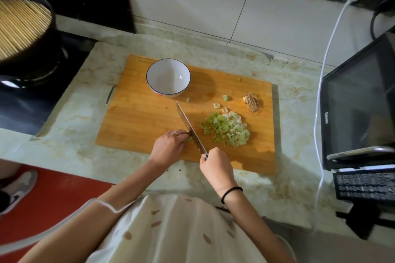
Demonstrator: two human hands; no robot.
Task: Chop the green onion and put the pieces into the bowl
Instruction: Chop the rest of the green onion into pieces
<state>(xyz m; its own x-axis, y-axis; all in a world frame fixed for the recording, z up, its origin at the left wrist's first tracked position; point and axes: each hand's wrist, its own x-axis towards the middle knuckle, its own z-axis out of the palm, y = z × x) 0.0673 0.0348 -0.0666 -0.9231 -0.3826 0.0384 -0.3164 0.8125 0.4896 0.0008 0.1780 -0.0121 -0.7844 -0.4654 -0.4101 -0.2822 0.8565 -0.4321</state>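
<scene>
The brand "Galanz" stands on the door edge of the black microwave (359,102).

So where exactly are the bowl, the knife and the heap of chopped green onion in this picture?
bowl (159,70), head view, on its bare white inner wall.
knife (185,117), head view, on the middle of the blade.
chopped green onion (226,130), head view, on the centre of the heap.

Dim, soft daylight; wide-angle edges bend, shadows fall rightward.
</scene>
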